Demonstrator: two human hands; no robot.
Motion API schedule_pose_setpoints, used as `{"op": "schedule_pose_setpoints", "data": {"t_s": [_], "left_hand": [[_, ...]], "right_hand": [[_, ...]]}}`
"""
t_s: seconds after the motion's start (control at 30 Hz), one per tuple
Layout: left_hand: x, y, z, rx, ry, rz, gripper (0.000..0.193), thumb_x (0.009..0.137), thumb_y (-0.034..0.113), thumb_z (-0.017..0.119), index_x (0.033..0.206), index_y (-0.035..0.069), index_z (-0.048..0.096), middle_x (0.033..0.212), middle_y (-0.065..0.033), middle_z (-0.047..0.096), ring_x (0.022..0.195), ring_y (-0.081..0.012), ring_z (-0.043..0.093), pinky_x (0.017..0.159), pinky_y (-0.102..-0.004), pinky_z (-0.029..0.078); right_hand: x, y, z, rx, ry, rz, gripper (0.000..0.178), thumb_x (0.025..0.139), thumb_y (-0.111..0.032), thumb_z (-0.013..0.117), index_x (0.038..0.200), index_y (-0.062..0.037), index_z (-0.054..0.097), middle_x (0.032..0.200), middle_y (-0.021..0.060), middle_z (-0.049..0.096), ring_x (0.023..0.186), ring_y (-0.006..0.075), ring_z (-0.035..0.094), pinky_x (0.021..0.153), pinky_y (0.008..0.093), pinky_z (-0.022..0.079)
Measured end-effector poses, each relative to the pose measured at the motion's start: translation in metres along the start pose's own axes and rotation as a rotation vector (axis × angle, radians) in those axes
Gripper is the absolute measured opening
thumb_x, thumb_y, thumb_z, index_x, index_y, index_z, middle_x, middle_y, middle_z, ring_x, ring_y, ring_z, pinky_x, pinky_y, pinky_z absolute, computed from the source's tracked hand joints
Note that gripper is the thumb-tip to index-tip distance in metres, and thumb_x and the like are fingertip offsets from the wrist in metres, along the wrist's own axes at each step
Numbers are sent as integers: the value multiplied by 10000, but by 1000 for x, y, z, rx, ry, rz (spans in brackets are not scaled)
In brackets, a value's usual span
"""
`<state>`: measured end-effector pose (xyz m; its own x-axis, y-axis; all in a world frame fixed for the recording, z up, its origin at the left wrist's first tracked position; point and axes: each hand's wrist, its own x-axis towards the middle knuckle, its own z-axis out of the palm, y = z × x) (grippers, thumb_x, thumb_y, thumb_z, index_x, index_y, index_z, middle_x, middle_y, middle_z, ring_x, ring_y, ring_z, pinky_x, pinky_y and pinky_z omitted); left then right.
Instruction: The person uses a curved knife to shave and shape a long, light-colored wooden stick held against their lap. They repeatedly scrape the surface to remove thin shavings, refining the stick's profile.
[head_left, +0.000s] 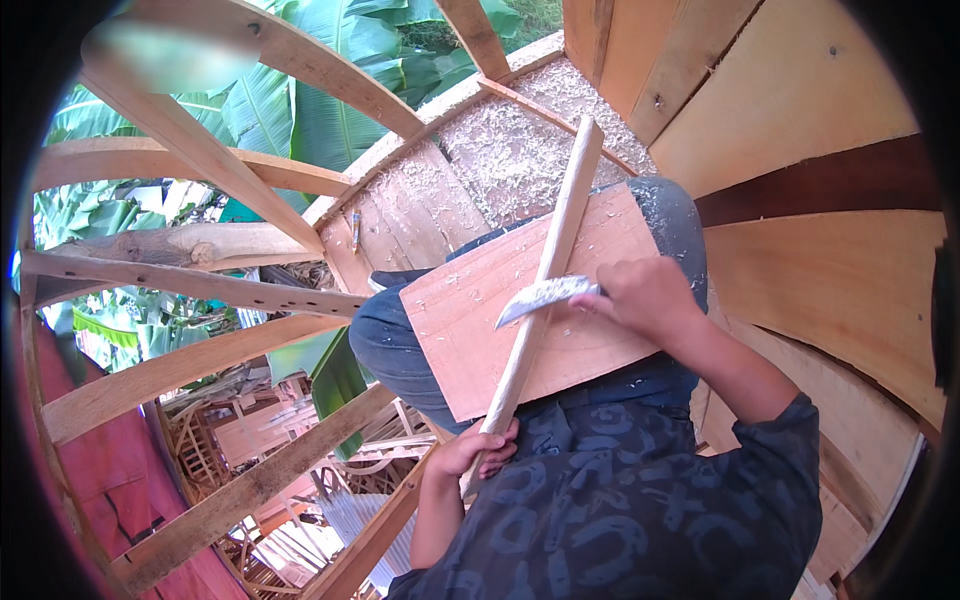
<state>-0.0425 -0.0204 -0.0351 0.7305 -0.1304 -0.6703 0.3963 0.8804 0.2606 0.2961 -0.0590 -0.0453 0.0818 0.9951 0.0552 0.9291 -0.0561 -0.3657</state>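
A long, pale wooden stick (567, 215) lies slantwise over a flat wooden board (442, 335) that rests across my lap. My left hand (478, 452) is closed around the stick's near end, close to my shirt. In my right hand (650, 300) is a knife (540, 298) with a broad, curved blade, its handle mostly hidden by my fingers. The blade crosses the stick about midway and points left; whether its edge bites into the wood I cannot tell. Small shavings are scattered on the board.
Wood shavings (520, 140) cover the planked floor ahead. Curved wooden ribs (190, 370) with open gaps stand on the left, and a plank wall (820, 270) rises close on the right. A small pen-like thing (355, 230) lies on the floor planks. Large green leaves (335, 90) show beyond the frame.
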Motion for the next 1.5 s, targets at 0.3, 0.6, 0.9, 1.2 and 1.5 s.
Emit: {"op": "schedule_pose_setpoints", "data": {"t_s": [0.3, 0.6, 0.9, 1.2, 1.5], "left_hand": [[-16, 8, 9, 331, 255, 70, 301, 849, 254, 653, 971, 30, 494, 653, 8, 460, 492, -68, 443, 420, -238, 371], [-7, 86, 54, 1381, 954, 251, 532, 748, 393, 732, 963, -55, 545, 761, -303, 632, 792, -470, 647, 686, -485, 511], [30, 103, 33, 1433, 823, 390, 566, 750, 405, 719, 1006, -64, 531, 808, -331, 629, 835, -485, 637, 716, -494, 506], [26, 115, 25, 1276, 699, 330, 549, 746, 335, 738, 1068, -72, 561, 858, -281, 650, 816, -371, 672, 745, -413, 503], [22, 85, 25, 1064, 608, 332, 569, 764, 354, 735, 1058, -92, 537, 812, -288, 642, 788, -364, 679, 721, -408, 509]], "right_hand": [[5, 63, -24, 116, 182, 501, 549, 875, -568, 601, 710, -45, 627, 583, 163, 593, 599, 358, 638, 527, 441, 486], [16, 25, 2, 395, 546, 463, 258, 768, -227, 766, 731, -39, 594, 639, 121, 593, 577, 333, 606, 528, 398, 468], [36, 26, -19, 290, 474, 418, 183, 744, -193, 730, 712, -52, 618, 647, 138, 610, 637, 347, 626, 575, 439, 478], [12, 11, -11, 127, 78, 506, 223, 773, -269, 662, 714, -56, 688, 671, 179, 647, 682, 363, 660, 656, 459, 530], [24, 15, -26, -175, -158, 472, 222, 770, -254, 663, 703, -44, 692, 689, 192, 658, 705, 355, 678, 659, 455, 547]]}}
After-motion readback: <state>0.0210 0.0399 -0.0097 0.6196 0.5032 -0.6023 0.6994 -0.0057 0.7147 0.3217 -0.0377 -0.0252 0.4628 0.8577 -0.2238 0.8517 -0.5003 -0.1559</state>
